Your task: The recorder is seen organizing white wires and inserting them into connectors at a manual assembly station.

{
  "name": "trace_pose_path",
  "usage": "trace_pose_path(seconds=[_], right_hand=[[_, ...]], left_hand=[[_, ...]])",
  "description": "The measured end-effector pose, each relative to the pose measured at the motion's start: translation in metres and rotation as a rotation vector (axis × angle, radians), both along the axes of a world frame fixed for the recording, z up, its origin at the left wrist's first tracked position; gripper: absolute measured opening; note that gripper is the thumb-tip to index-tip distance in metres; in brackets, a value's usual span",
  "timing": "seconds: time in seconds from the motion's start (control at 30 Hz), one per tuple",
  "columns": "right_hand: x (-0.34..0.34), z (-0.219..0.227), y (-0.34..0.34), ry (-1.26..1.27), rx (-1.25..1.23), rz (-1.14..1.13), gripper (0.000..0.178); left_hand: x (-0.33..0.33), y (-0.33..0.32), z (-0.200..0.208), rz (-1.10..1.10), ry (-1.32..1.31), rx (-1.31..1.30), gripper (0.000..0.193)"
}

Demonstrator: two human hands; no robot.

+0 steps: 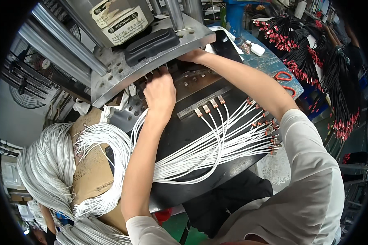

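My left hand reaches up to the front edge of a press's thick metal plate, its fingers curled closed. Thin white pieces show by its fingertips, but what it grips is hidden. Under the right part of the plate is my right hand, its fingers out of sight. Just below the hands, a metal strip fixture holds several copper-coloured connectors on white cables. A large bundle of white cables lies across the black work surface, its connector ends toward my right arm.
Thick coils of white cable rest at the left beside cardboard. Red-handled scissors and a small white bottle lie on the blue table at the right. Black cables with red ends hang beyond. Metal columns flank the press.
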State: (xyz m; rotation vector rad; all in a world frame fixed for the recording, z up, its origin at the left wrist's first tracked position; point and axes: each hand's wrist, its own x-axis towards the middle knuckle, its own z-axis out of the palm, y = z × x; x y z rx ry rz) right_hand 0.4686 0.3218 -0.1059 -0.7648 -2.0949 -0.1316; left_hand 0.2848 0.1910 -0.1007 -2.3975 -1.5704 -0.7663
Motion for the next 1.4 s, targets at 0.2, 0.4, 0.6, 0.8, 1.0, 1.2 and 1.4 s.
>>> trace_pose_path(seconds=[0.2, 0.4, 0.6, 0.8, 1.0, 1.2, 1.4], right_hand=[[0.029, 0.013, -0.057, -0.095, -0.198, -0.245, 0.019], [0.089, 0.014, -0.139, -0.325, -0.4, -0.272, 0.027], [0.037, 0.07, -0.152, -0.313, -0.714, 0.049, 0.02], [0.11, 0.112, -0.189, -0.504, -1.16, -0.047, 0.037], [0.107, 0.04, -0.189, -0.605, -0.67, -0.015, 0.031], [0.076, 0.055, -0.165, -0.166, -1.213, 0.282, 0.035], [0.028, 0.048, -0.072, 0.073, -0.768, 0.019, 0.036]], left_hand=[[-0.004, -0.08, 0.034, -0.194, -0.262, 0.1, 0.023], [-0.122, -0.156, 0.1, 0.091, -0.547, -0.009, 0.03], [-0.129, -0.153, 0.064, 0.261, -0.092, 0.287, 0.037], [-0.032, -0.224, 0.049, -0.109, -0.102, -0.13, 0.042], [0.061, -0.179, 0.02, -0.3, -0.077, -0.175, 0.055], [0.065, -0.179, 0.025, -0.171, 0.004, -0.184, 0.049], [0.046, -0.085, 0.049, -0.137, -0.092, -0.035, 0.022]])
